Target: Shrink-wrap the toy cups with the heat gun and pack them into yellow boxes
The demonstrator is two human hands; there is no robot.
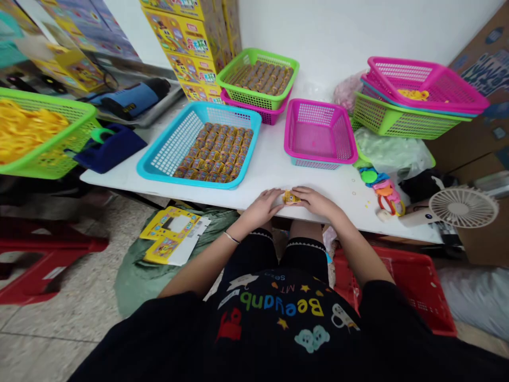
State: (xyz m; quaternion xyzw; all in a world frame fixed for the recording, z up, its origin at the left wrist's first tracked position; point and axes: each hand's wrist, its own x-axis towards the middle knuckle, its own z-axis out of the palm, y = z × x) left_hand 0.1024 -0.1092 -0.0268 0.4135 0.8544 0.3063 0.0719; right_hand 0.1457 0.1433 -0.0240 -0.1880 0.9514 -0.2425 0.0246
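Right of the blue basket [173,143], left hand [265,206] and right hand [314,201] pinching a yellow printed packet [290,198] between them, magenta basket [318,140] standing farther right.

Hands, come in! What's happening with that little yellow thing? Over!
Left hand, right hand: either side of small yellow item. Item at near edge of table. No visible obstruction; blue basket stands farther back.

Mid-frame, we see left hand [262,208] and right hand [315,201] holding a small yellow packet [291,198] between them. Left of centre: blue basket [167,146], rows of cups [218,153] inside. Far right: fan [463,207].
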